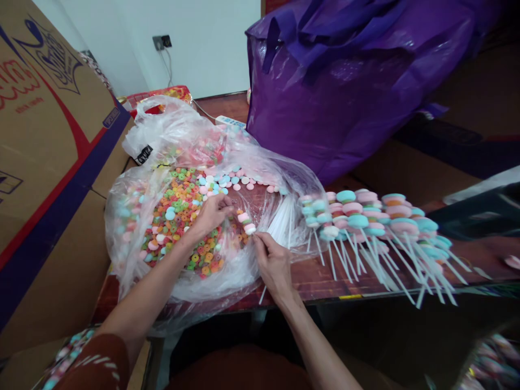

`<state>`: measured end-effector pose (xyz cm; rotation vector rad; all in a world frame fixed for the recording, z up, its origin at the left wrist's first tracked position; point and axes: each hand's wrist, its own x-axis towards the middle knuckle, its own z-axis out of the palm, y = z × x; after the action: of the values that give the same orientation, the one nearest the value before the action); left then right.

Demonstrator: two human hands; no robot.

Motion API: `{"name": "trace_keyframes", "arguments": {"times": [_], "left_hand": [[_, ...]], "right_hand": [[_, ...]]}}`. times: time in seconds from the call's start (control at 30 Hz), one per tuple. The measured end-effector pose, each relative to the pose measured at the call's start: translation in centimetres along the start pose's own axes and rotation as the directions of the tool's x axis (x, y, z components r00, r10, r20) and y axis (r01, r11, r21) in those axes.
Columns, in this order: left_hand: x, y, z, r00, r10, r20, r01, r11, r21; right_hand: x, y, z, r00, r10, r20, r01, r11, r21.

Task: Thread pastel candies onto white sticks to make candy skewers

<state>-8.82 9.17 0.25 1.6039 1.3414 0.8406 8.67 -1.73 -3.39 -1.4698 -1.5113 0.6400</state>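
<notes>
My right hand pinches a white stick whose upper part carries a short stack of pink, green, orange and white candies. The stick's lower end pokes out below the hand. Just left of the stack, my left hand has its fingertips pressed together; whatever lies between them is hidden. Beneath both hands spreads a clear plastic bag. Small colourful ring candies and pastel pink, blue and white discs lie in it. Loose white sticks rest beside my right hand.
Several finished candy skewers are piled at the table's right. A big purple bag stands behind them. Cardboard boxes rise at the left. A power strip lies at the back, and the table's front edge runs near my body.
</notes>
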Motion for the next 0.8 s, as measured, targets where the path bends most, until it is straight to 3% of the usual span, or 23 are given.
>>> {"name": "trace_keyframes", "arguments": {"times": [0.1,0.2,0.8], "left_hand": [[-0.2,-0.1,0.4,0.998,-0.054,-0.019,0.046,0.956,-0.291],[-0.6,0.1,1.1,0.996,-0.07,-0.047,0.045,0.912,-0.408],[-1.2,0.0,1.5,0.986,-0.159,0.046,0.156,0.808,-0.569]], "right_hand": [[0.0,-0.1,0.0,1.0,-0.023,-0.001,0.023,1.0,0.011],[0.1,-0.1,0.0,0.999,-0.032,0.004,0.031,0.999,0.02],[0.2,-0.1,0.0,0.998,-0.065,0.004,0.065,0.997,-0.031]]}}
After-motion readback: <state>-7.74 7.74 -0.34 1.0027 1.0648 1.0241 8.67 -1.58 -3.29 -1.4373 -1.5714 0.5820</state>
